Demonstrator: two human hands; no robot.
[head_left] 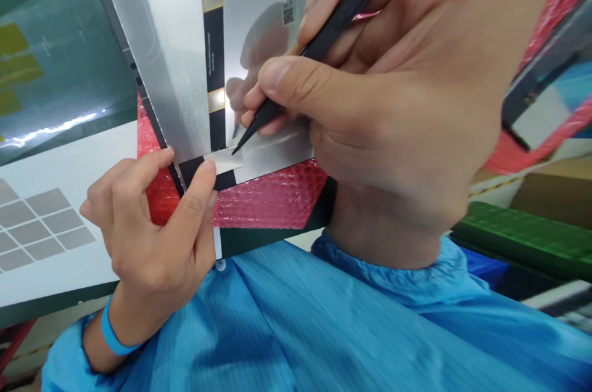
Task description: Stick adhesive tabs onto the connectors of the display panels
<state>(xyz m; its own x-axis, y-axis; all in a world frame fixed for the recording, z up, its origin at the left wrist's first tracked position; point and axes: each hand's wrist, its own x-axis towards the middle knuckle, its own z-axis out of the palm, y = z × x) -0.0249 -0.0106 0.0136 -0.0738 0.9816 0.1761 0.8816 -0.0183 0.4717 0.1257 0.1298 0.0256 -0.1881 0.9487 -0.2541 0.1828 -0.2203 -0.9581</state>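
Observation:
My right hand point(370, 96) holds black tweezers point(319, 47) in a pen-like grip. Their tips meet a small pale, translucent strip point(222, 162) near the lower edge of a flat metal-backed panel point(176, 53). Silver plates and a black band with printed text and gold-edged patches make up this panel's back. At its lower left corner, my left hand point(148, 225) grips the panel, the thumb pressing by the strip's left end and the index finger on the side edge. The right hand hides the panel's right part.
Pink bubble wrap point(268, 195) lies under the panel. To the left are a white sheet with grey squares point(41, 219) and a green surface with yellow pieces point(18, 65). A dark-framed device point(546, 102) rests on pink wrap at right, above a green ledge point(522, 241).

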